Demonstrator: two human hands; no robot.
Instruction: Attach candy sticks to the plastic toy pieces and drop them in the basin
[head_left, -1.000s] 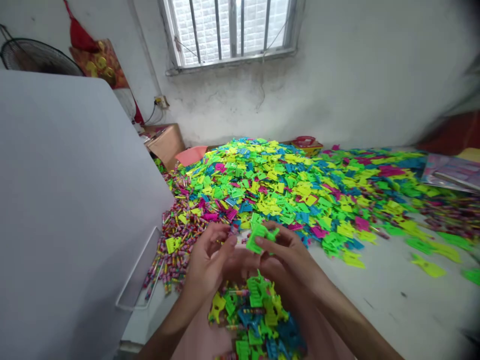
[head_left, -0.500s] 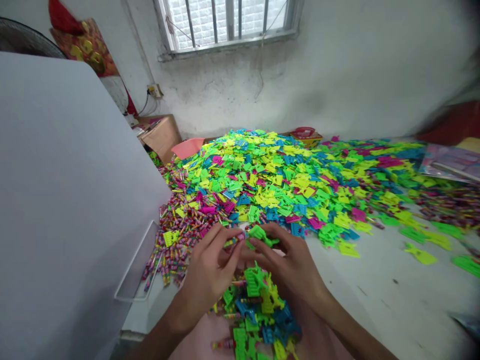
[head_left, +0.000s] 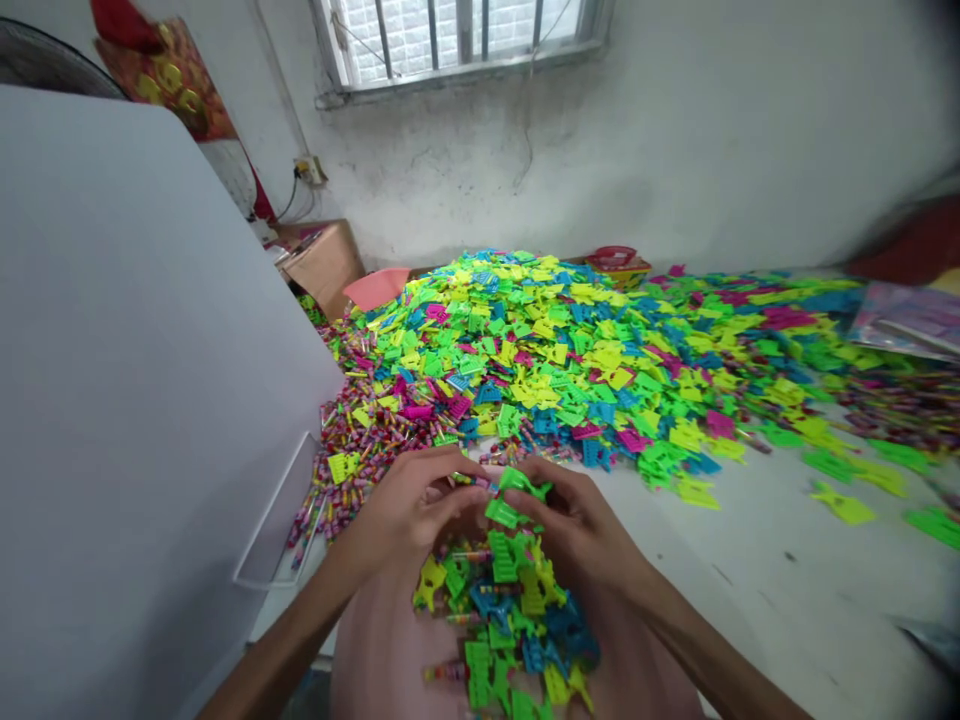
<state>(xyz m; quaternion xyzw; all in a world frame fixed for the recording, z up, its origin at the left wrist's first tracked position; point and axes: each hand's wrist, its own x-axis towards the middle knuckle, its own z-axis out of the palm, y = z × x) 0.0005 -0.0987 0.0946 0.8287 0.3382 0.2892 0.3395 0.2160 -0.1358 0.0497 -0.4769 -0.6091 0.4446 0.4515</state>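
My left hand (head_left: 411, 497) pinches a small patterned tube (head_left: 469, 481) with coloured bands. In my right hand (head_left: 574, 510), a bright green plastic piece (head_left: 517, 480) is gripped between thumb and fingers. The end of the tube meets the left edge of the green piece; whether it sits inside cannot be made out. Below both hands, a pink tub (head_left: 375, 640) holds a heap of green, yellow and blue plastic pieces (head_left: 510, 610), several with tubes attached.
A large mound of flat plastic pieces (head_left: 525, 340) covers the table's back. Loose patterned tubes (head_left: 360, 430) pile up at left, beside a clear tray (head_left: 277, 520) and a tall white panel (head_left: 150, 350). A pink scoop (head_left: 377, 289) and a cardboard box (head_left: 324, 265) stand by the wall.
Both hands have shifted slightly, still holding the tube and the green piece together. The green piece has turned a little, and more of the heap in the tub shows.
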